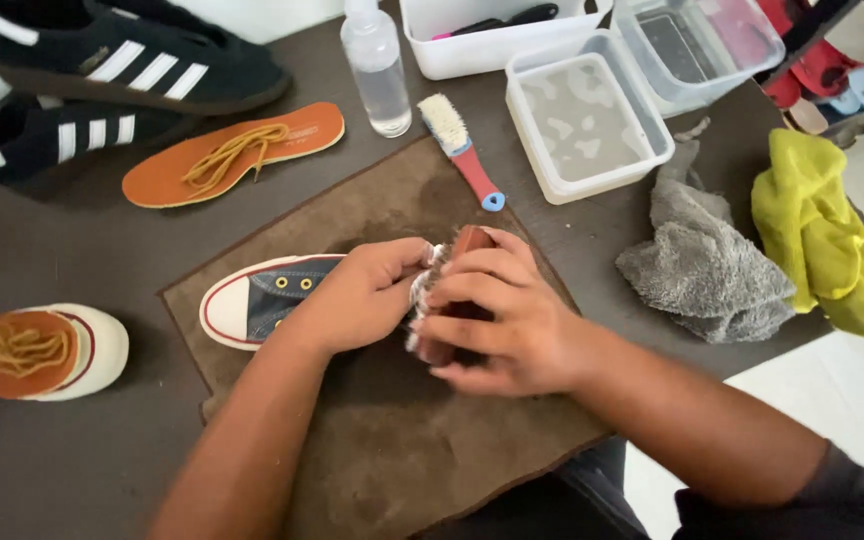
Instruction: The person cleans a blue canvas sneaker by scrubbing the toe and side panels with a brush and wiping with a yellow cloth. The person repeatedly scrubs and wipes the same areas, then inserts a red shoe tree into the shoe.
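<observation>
A blue denim sneaker (262,297) with a white rubber toe lies on its side on a brown towel (392,440). My left hand (357,295) grips the sneaker's upper around the middle. My right hand (492,310) is closed on a brown-backed brush (457,250) with pale bristles, pressed against the sneaker's heel end. Both hands hide the shoe's rear half.
An orange insole with tan laces (232,155), dark striped sneakers (132,60), a clear bottle (377,70), a red-handled brush (462,150), a tub of soapy water (587,120), grey cloth (702,260), yellow cloth (827,230) and another shoe (42,350) surround the towel.
</observation>
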